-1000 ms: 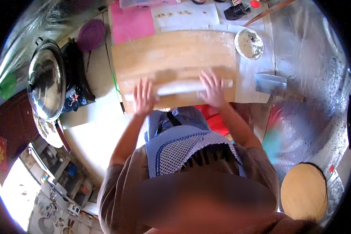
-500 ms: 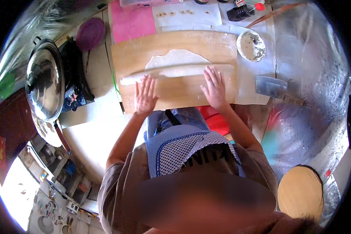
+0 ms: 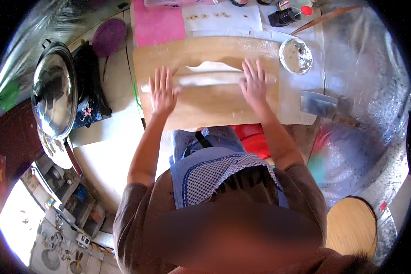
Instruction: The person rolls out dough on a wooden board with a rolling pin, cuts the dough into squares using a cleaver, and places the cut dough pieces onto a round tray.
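Note:
My left hand (image 3: 163,92) lies flat over the left part of a floury rolling pin (image 3: 205,79), its fingers stretched out. Over the pin's right part rests my right hand (image 3: 254,83), open, with fingers spread and pointing forward. The pin lies across a wooden board (image 3: 201,109). Just beyond the pin shows the far edge of a pale sheet of dough (image 3: 210,66). How much dough is under or around the pin I cannot tell.
Right of the board are a white bowl of flour (image 3: 296,55) and a cleaver (image 3: 318,104). A dark bottle (image 3: 283,17) lies behind. At left are a lidded pan (image 3: 55,91) on a stove and a purple round strainer or paddle (image 3: 108,37). A round wooden board (image 3: 351,226) is lower right.
Both hands have moved forward, away from my body, and the rolling pin has rolled forward with them. Less of the dough shows beyond the pin.

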Demonstrator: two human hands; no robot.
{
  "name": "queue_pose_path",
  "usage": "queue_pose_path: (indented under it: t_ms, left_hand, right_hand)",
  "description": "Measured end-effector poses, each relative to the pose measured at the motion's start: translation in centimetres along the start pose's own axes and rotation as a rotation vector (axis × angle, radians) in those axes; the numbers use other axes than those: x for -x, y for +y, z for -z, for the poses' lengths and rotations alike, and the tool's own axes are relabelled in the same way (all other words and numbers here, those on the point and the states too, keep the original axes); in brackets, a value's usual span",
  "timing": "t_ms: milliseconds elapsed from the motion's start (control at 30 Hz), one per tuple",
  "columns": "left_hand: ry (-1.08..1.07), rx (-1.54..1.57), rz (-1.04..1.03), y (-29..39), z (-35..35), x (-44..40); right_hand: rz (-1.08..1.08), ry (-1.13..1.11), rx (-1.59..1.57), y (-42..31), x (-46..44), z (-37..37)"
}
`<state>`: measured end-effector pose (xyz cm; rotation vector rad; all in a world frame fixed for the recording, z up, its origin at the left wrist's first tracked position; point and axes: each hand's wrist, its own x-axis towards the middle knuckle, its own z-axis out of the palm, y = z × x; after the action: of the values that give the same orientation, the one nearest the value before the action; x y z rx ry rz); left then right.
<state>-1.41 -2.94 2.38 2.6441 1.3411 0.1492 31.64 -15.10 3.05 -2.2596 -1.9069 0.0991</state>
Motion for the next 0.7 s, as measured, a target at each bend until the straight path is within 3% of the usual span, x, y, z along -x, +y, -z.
queue_pose_path:
  t_ms: [67,133,167,200,267,333,400,467,500,567,633,700]
  left_hand:
    - [-0.010,0.043,-0.009,0.2,-0.4,4.0]
    - [0.071,0.037,-0.019,-0.5,-1.1,2.6]
    - [0.071,-0.038,0.007,-1.4,-1.6,0.5]
    - [0.078,-0.114,0.033,-2.3,-1.4,-3.3]
    - [0.210,0.060,0.140,-4.5,-2.5,-10.0]
    - [0.200,-0.042,0.010,-3.8,-0.6,-12.3]
    - [0.119,-0.130,-0.112,-2.8,0.1,-10.1]
    - [-0.008,-0.074,-0.120,-2.4,0.3,-8.8]
    - [0.121,-0.045,-0.142,-2.4,-0.3,-8.4]
    - [0.154,-0.097,-0.153,-1.1,0.2,-6.1]
    - [0.116,-0.217,-0.171,-1.5,-2.2,-0.7]
    - [0.003,-0.073,-0.128,-0.2,-1.9,3.8]
  right_hand:
    - [-0.006,-0.028,-0.100,0.0,1.9,0.2]
    - [-0.006,-0.053,-0.061,0.0,1.7,0.4]
    - [-0.022,-0.078,0.077,0.8,-0.7,0.0]
    - [-0.035,0.013,0.019,1.8,-4.6,-0.9]
    - [-0.061,0.144,-0.048,3.7,-10.0,-2.5]
    - [-0.058,0.227,-0.051,4.4,-13.5,-1.4]
    - [0.212,0.048,-0.129,3.5,-10.9,-0.2]
    - [0.182,0.029,-0.084,3.4,-8.7,-0.9]
    - [0.156,0.058,-0.097,3.9,-7.5,-2.0]
    - [0.141,0.122,-0.098,4.5,-4.3,-3.9]
    - [0.156,0.112,-0.084,4.3,1.0,-4.6]
    - [0.173,0.084,-0.079,2.9,3.5,-2.9]
